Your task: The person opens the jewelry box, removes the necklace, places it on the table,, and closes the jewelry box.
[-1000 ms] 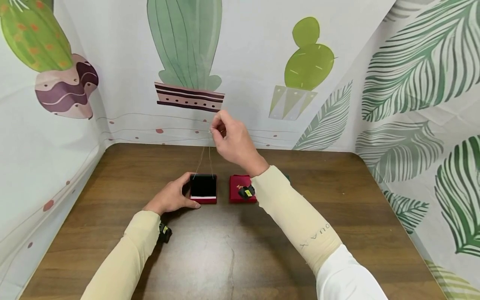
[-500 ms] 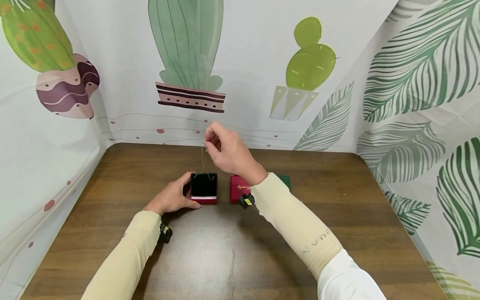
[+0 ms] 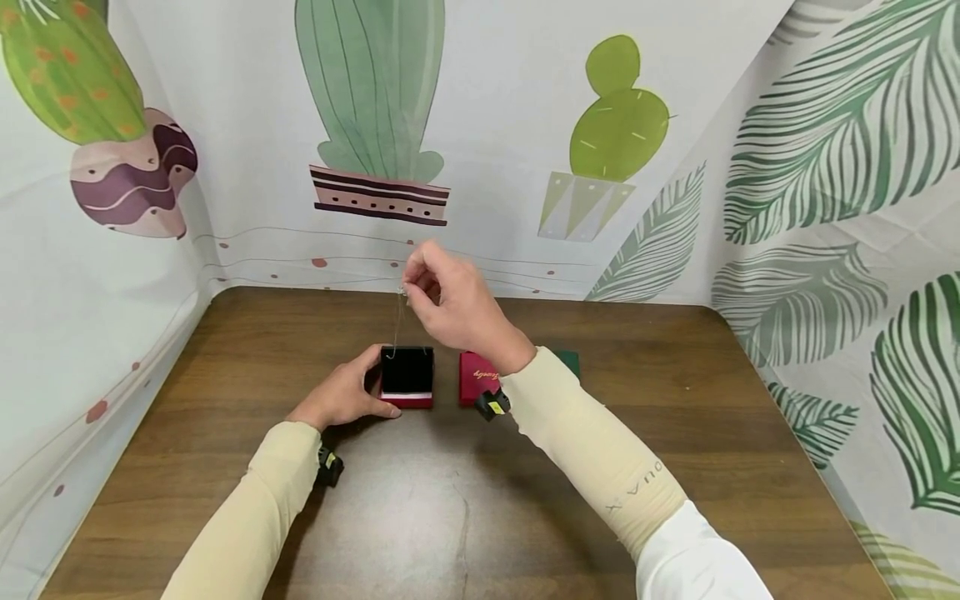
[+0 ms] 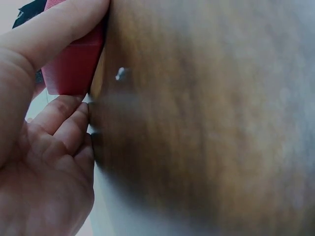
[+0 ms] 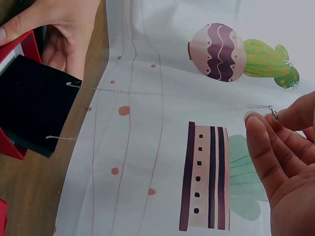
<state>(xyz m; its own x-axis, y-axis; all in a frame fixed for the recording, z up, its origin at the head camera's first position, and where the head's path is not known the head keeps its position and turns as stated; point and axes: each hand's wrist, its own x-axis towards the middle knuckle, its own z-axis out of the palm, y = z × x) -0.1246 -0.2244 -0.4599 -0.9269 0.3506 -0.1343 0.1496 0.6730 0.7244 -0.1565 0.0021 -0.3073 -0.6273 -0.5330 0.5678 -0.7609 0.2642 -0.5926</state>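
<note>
On the table my left hand [image 3: 341,392] grips a small red jewelry box [image 3: 408,402], thumb along the front and fingers behind. The box holds a black velvety pad [image 3: 407,372], its far edge raised in the right wrist view. My right hand [image 3: 453,302] is up beyond the box, pinching a fine silver necklace [image 5: 274,115] between thumb and fingertips. From there the thin chain runs down to the pad, where two ends pass through slots near its far corners. Part of the chain fades against the pale backdrop.
Right of the held box lies a red lid [image 3: 474,377] with gold lettering, partly behind my right wrist camera [image 3: 492,403]. A green box [image 3: 568,363] shows past my right sleeve. A printed cactus cloth [image 3: 495,250] hangs along the table's [image 3: 637,325] back edge.
My right hand has moved left and lower with the necklace. The chain strands, spread wide a second ago, now hang closer together toward the left. My left hand and the jewelry box have stayed put.
</note>
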